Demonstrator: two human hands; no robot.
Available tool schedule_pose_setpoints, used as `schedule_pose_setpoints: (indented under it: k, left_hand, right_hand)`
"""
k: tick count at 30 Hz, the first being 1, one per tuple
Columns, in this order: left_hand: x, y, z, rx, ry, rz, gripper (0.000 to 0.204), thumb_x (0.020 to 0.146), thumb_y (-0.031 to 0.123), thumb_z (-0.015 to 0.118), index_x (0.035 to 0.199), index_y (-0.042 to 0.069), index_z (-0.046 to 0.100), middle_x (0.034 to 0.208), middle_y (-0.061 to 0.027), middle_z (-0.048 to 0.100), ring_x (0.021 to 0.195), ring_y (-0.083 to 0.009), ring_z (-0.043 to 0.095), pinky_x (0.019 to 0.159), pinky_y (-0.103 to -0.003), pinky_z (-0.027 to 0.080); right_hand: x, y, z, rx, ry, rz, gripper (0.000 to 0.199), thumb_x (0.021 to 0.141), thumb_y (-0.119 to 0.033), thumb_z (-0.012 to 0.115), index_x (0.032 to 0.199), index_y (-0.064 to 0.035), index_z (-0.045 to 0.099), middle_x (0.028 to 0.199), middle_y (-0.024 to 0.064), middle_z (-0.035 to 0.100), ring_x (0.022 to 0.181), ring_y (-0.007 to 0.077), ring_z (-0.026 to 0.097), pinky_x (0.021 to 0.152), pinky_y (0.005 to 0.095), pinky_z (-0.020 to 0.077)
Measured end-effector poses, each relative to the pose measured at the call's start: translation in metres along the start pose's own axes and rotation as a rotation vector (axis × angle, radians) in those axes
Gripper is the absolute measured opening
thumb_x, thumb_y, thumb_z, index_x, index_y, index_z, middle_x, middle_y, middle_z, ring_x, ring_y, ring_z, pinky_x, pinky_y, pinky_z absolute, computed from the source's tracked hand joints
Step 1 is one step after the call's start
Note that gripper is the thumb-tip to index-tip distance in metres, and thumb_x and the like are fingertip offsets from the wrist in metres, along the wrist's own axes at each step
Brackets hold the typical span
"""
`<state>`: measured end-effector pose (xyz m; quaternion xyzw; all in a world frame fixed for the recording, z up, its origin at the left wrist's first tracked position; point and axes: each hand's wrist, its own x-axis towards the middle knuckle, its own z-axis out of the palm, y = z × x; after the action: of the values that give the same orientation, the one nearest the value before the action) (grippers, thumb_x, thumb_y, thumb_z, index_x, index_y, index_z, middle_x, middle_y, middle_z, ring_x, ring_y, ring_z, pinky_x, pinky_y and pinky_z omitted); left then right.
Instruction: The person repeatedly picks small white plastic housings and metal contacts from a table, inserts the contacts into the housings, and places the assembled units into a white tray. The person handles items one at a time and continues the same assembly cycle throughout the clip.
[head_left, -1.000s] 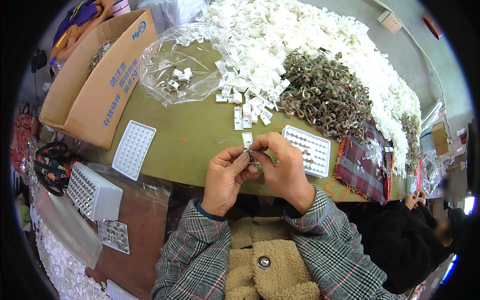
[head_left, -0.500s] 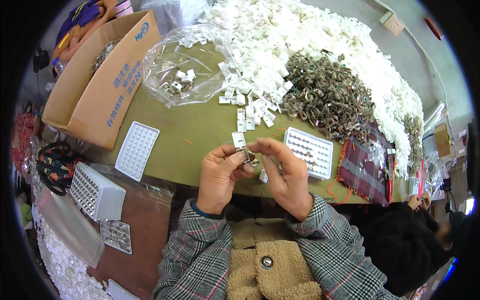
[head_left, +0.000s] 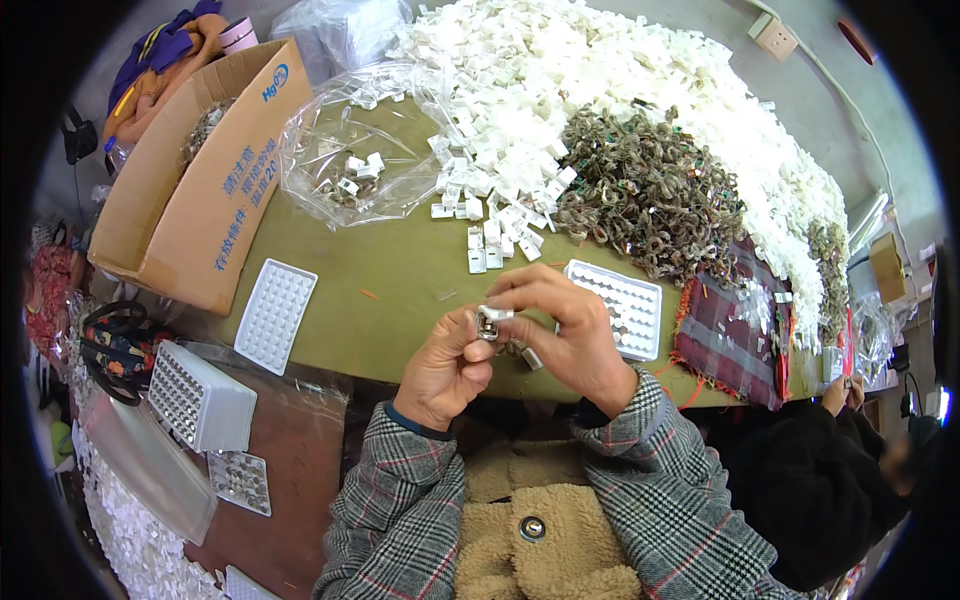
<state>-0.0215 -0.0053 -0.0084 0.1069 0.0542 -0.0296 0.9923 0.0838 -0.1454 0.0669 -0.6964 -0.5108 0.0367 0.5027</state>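
Near the front edge of the table, both my hands meet over a small metal part (head_left: 487, 326) and a white plastic housing (head_left: 497, 313). My left hand (head_left: 438, 370) pinches the metal part between thumb and fingers. From the other side, the thumb and forefinger of my right hand (head_left: 572, 335) are closed on the housing, which lies against the top of the metal part. How far the two fit together is too small to tell. Beneath my right hand a loose white piece (head_left: 531, 358) lies on the table, beside some partly hidden bits.
Beyond my hands are a white housing heap (head_left: 600, 60) and a dark coil-like pile (head_left: 650, 190). A filled white tray (head_left: 640, 310) sits right, an unfilled one (head_left: 277, 317) left. A cardboard box (head_left: 215, 190), clear bag (head_left: 330, 130) and stacked trays (head_left: 205, 395) stand left. Another person (head_left: 800, 480) works at right.
The white housing, upright at my left fingertips before, now lies lower and tilted against the metal part. My right fingers have closed in on it from the right.
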Motion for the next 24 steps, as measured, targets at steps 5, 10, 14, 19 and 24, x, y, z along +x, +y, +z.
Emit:
schedule_pose_setpoints:
  k: [5, 10, 14, 19, 24]
  left_hand:
    - [0.001, 0.000, -0.005, 0.003, 0.082, 0.047, 0.029, 0.097, 0.021, 0.066, 0.119, 0.002, 0.062, 0.092, -0.0022, 0.066, 0.057, -0.0002, 0.050, 0.047, -0.014, 0.043]
    - [-0.001, 0.004, 0.000, 0.136, 0.010, 0.061, 0.024, 0.095, 0.015, 0.069, 0.114, 0.000, 0.065, 0.087, -0.0035, 0.066, 0.053, -0.0016, 0.047, 0.045, -0.016, 0.038]
    - [-0.002, -0.001, 0.003, 0.403, 0.037, 0.103, 0.024, 0.093, 0.018, 0.072, 0.106, 0.000, 0.066, 0.085, -0.0034, 0.067, 0.052, -0.0010, 0.047, 0.046, -0.014, 0.037]
    - [0.000, -0.010, 0.003, 0.327, 0.117, 0.138, 0.025, 0.095, 0.022, 0.069, 0.108, 0.002, 0.064, 0.086, -0.0005, 0.065, 0.053, -0.0001, 0.046, 0.046, -0.014, 0.037]
    - [0.002, -0.010, 0.006, 0.128, 0.128, 0.129, 0.024, 0.097, 0.026, 0.067, 0.106, 0.004, 0.062, 0.083, 0.0029, 0.062, 0.054, 0.0010, 0.045, 0.048, -0.014, 0.037]
  right_hand:
    - [-0.012, -0.005, 0.005, -0.075, -0.015, -0.095, 0.032, 0.081, 0.000, 0.075, 0.112, 0.0002, 0.068, 0.106, 0.0143, 0.066, 0.089, 0.0283, 0.068, 0.081, 0.0353, 0.0557]
    - [-0.015, -0.002, 0.005, 0.079, 0.066, 0.100, 0.027, 0.081, 0.004, 0.073, 0.107, 0.0026, 0.068, 0.101, 0.0152, 0.067, 0.089, 0.0264, 0.068, 0.077, 0.0322, 0.0554]
    - [-0.018, -0.003, 0.006, 0.101, 0.123, 0.347, 0.021, 0.081, 0.006, 0.072, 0.101, 0.0036, 0.068, 0.100, 0.0151, 0.067, 0.087, 0.0267, 0.069, 0.073, 0.0311, 0.0556]
    - [-0.023, -0.005, 0.009, -0.172, 0.096, 0.005, 0.024, 0.080, 0.005, 0.072, 0.104, 0.0034, 0.068, 0.105, 0.0158, 0.066, 0.088, 0.0300, 0.068, 0.073, 0.0328, 0.0562]
    - [-0.024, -0.002, 0.010, -0.213, 0.078, -0.164, 0.029, 0.078, 0.000, 0.073, 0.106, 0.0054, 0.065, 0.109, 0.0177, 0.065, 0.091, 0.0347, 0.065, 0.079, 0.0396, 0.0542]
